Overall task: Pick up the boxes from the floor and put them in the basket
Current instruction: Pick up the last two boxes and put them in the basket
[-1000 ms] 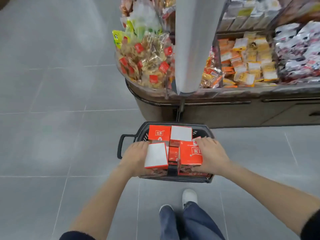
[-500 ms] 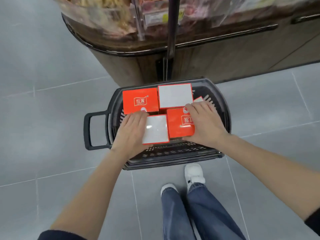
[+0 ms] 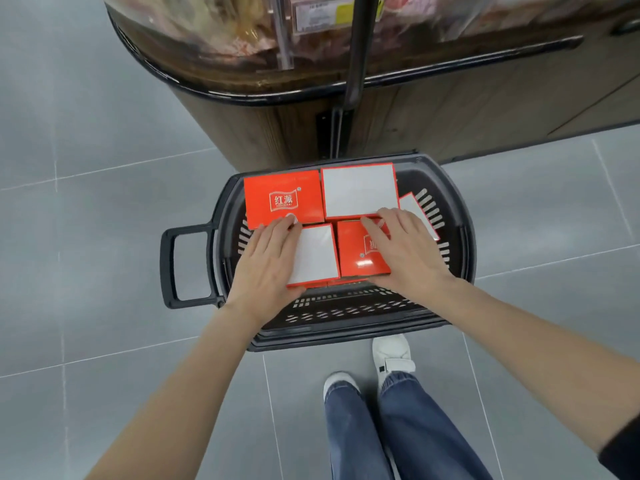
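Since half a second ago our view has dropped closer to the dark plastic shopping basket (image 3: pixel 460 237), and both hands have barely shifted on the boxes. We rest our left hand (image 3: pixel 265 268) flat on the white-faced, orange-edged cardboard box (image 3: pixel 317 256) in the near left of the basket; its fingers (image 3: pixel 277 230) lie spread and straight, reaching forward to touch the near edge of the orange cardboard box with the white logo (image 3: pixel 282 197) behind it. They curl around nothing. Our right hand (image 3: pixel 405 252) lies palm down on the orange box with a partly hidden logo (image 3: pixel 356 252) at the near right, its fingers (image 3: pixel 375 233) extended and loosely apart, the tips just beside the near edge of the large white-topped box (image 3: pixel 360 190) at the back. A fifth, tilted white-faced box (image 3: pixel 412 209) shows past that hand against the basket's right wall. All the boxes sit inside the basket, which stands on the grey tiled floor (image 3: pixel 104 237) just in front of the wooden display stand (image 3: pixel 277 133).
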